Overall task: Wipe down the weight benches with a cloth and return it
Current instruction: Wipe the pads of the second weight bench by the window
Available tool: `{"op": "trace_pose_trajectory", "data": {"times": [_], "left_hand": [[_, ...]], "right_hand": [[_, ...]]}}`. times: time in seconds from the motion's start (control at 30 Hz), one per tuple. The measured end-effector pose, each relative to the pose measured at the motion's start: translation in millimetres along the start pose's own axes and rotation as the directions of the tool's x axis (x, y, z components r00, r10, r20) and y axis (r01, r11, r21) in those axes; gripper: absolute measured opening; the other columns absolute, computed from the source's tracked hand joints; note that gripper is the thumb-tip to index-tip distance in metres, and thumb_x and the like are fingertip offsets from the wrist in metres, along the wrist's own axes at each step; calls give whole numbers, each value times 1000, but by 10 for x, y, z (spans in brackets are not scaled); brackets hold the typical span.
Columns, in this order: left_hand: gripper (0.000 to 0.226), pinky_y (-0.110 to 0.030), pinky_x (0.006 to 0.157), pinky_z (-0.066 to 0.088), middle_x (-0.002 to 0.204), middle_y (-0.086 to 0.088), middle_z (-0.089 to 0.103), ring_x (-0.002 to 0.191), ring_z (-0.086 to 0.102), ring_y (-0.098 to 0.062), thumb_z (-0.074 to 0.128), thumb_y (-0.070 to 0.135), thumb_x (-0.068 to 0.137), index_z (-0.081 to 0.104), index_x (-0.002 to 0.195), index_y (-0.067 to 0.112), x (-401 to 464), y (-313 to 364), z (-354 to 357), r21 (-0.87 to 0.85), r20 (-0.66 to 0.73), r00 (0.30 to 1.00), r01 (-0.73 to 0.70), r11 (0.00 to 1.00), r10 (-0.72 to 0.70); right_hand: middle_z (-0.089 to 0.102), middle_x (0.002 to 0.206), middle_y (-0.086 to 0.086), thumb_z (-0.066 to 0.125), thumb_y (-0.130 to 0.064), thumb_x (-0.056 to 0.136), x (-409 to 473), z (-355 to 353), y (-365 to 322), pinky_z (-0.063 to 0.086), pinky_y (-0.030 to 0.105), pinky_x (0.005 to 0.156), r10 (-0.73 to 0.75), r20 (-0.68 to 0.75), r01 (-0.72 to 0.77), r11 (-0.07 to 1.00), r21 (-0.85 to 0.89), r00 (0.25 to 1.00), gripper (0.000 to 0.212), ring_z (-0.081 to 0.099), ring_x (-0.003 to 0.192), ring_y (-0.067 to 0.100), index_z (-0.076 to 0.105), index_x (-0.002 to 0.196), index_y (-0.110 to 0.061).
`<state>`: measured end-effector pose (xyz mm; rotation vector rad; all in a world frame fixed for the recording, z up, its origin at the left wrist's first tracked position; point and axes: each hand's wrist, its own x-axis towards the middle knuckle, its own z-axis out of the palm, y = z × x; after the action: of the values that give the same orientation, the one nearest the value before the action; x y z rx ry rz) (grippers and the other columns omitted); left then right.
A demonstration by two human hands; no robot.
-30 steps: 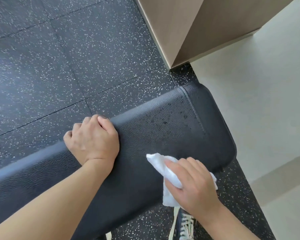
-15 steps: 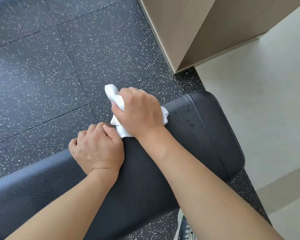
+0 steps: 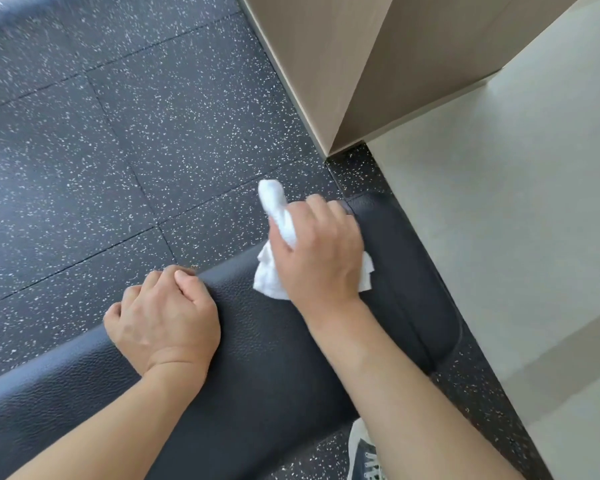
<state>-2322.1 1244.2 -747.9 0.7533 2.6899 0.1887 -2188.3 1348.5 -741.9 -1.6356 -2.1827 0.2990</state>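
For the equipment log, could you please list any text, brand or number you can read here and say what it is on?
No text can be read anywhere.
Shoe: white marks on its dark side, cut off by the frame edge, unreadable.
Bench pad, white cloth, floor tiles: no lettering visible.

Crumpled white cloth (image 3: 274,275) pressed onto black padded desk (image 3: 264,358) near its far edge — one tail sticking up.

no readable text, label, brand, number or sign is being shown. pale marks are being seen on the dark shoe (image 3: 366,457) below the right hand (image 3: 321,252), under the forearm, but they are cut off and too blurred to be read as letters.
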Motion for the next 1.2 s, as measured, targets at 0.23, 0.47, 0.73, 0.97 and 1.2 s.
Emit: {"op": "trace_pose_trajectory", "data": {"times": [0.23, 0.47, 0.73, 0.97, 1.2], "left_hand": [[44, -49, 97, 36, 101, -9, 69, 102, 57, -36, 23, 27, 98, 64, 83, 23, 4, 45, 28, -32, -5, 998, 63, 997, -63], [54, -50, 99, 35, 106, -11, 70, 102, 58, -38, 19, 34, 97, 72, 101, 22, 7, 29, 2, 7, -43, 999, 0, 1000, 0], [46, -51, 98, 36, 104, -15, 69, 102, 58, -41, 27, 30, 102, 72, 97, 21, 19, 31, 25, -18, -42, 999, 25, 1000, -26], [47, -52, 98, 35, 104, -15, 68, 102, 58, -41, 25, 31, 102, 70, 98, 20, 14, 19, 26, -27, -44, 999, 22, 999, -23], [51, -51, 96, 36, 99, -14, 68, 100, 58, -40, 20, 33, 99, 66, 90, 16, -14, 36, 24, 4, -60, 998, -2, 1000, 2]], "right_hand": [[58, 75, 6, 74, -25, 86, -147, 274, -586, 35, 40, 63, -124, 110, 103, 978, 184, 986, 23, 55, 71, 29, 60, 74, -12], [54, 77, 5, 64, -26, 100, -392, -114, 410, 42, 44, 61, -221, -31, 223, 966, 132, 975, 21, 50, 70, 28, 71, 90, -8], [43, 81, 0, 62, -24, 101, -1194, -717, 1387, 39, 38, 56, -318, 27, 319, 948, -9, 948, 12, 35, 67, 22, 61, 105, -13], [61, 79, 3, 70, -27, 89, 119, -41, 365, 36, 36, 62, -183, -36, 186, 980, 70, 982, 16, 54, 70, 26, 65, 87, -12], [61, 79, 0, 67, -31, 92, 472, 195, 48, 29, 34, 62, -211, 139, 212, 977, 12, 968, 17, 57, 73, 25, 60, 87, -17]]}}
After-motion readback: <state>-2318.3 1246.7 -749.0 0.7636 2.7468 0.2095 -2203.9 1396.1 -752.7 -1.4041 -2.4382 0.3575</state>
